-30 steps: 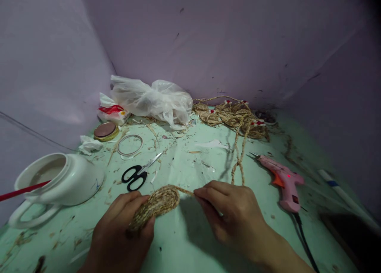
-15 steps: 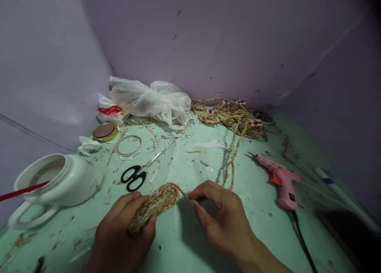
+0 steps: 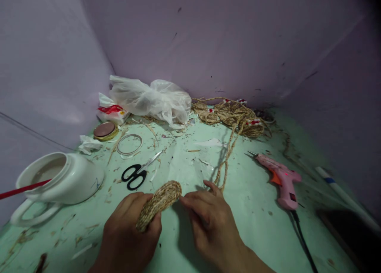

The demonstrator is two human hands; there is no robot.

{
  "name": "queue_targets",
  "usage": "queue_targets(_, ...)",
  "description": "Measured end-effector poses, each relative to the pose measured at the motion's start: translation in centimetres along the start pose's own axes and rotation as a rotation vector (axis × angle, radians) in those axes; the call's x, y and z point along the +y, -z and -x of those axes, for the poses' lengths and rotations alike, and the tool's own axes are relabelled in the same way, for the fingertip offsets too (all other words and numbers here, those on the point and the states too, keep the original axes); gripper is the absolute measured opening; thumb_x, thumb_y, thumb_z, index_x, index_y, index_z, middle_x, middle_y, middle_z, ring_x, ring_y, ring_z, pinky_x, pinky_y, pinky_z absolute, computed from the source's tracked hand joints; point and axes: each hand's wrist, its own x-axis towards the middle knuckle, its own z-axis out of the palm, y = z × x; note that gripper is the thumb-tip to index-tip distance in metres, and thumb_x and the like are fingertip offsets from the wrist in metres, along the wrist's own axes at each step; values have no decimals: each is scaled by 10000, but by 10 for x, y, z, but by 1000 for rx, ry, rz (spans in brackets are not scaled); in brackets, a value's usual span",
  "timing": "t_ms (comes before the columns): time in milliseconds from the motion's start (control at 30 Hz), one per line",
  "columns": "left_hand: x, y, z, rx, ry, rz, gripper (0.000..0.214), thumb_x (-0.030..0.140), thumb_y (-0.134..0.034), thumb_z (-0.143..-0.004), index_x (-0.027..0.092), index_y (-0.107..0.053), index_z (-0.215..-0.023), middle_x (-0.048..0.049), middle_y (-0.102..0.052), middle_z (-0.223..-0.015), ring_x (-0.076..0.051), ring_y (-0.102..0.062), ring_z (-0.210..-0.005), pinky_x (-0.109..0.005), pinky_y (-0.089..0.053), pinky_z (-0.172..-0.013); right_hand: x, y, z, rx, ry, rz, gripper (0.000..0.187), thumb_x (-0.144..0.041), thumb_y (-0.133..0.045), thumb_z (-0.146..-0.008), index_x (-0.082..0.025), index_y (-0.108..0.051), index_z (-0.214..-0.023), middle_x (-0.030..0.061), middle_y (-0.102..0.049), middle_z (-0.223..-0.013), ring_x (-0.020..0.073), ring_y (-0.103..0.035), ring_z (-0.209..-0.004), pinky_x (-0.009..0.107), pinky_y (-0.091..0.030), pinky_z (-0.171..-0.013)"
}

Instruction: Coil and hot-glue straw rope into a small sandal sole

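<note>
A flat oval coil of braided straw cord (image 3: 162, 200) is gripped in my left hand (image 3: 126, 229), thumb on the near side and fingers on the far side. At the coil's right end, the index fingertip and thumb of my right hand (image 3: 212, 219) press close together on the cord's edge. The little finger of that hand is raised. Behind it, a loose braided cord (image 3: 228, 157) runs back to the heap at the wall. The bit of cord between the right fingertips is mostly hidden.
On the right lies a pink glue gun (image 3: 281, 179) with a lit red light. Black-handled scissors (image 3: 138, 175) and a white mug-like pot (image 3: 80, 181) are on the left. Behind are a plastic bag (image 3: 151, 100), a tape roll (image 3: 129, 144) and a heap of braided cord (image 3: 232, 118).
My right fingertips have moved left, up against the coil, and the short stretch of cord between them has closed up. The coil has shifted slightly right with my left hand.
</note>
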Motion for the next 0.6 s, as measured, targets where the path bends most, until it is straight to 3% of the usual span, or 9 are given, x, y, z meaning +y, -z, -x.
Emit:
queue_targets(267, 13, -5, 3, -67, -61, -95, 75, 163, -468, -778, 189, -514, -832, -39, -579, -685, -224, -598, -629, -354, -504, -563, -1, 0, 3, -21, 27, 209, 340, 9, -443, -682, -205, -645, -853, 31, -733, -761, 209, -666, -710, 467, -400, -864)
queue_targets(367, 15, -6, 6, -125, -40, -121, 52, 173, -468, -774, 194, -513, -791, -34, -559, -658, -230, -592, -593, -363, -501, -531, 5, 1, 6, -39, 41, 300, 408, 13, -432, -671, -114, -666, -980, 127, -736, -905, 245, -666, -775, 415, -491, -767)
queue_targets(467, 17, -6, 5, -162, -27, -141, 42, 185, -474, -762, 204, -510, -750, -31, -556, -651, -233, -597, -569, -364, -503, -509, 12, 3, 9, -96, 35, 423, 503, 12, -454, -623, 14, -647, -1087, 248, -641, -1170, 321, -617, -1004, 426, -529, -805)
queue_targets(600, 20, -7, 2, -187, -22, -176, 53, 193, -480, -754, 214, -494, -708, -25, -545, -627, -236, -600, -547, -360, -504, -487, 15, 8, 6, -232, 23, 425, 516, 49, -476, -563, -34, -698, -1021, 182, -690, -1080, 291, -630, -907, 392, -546, -781)
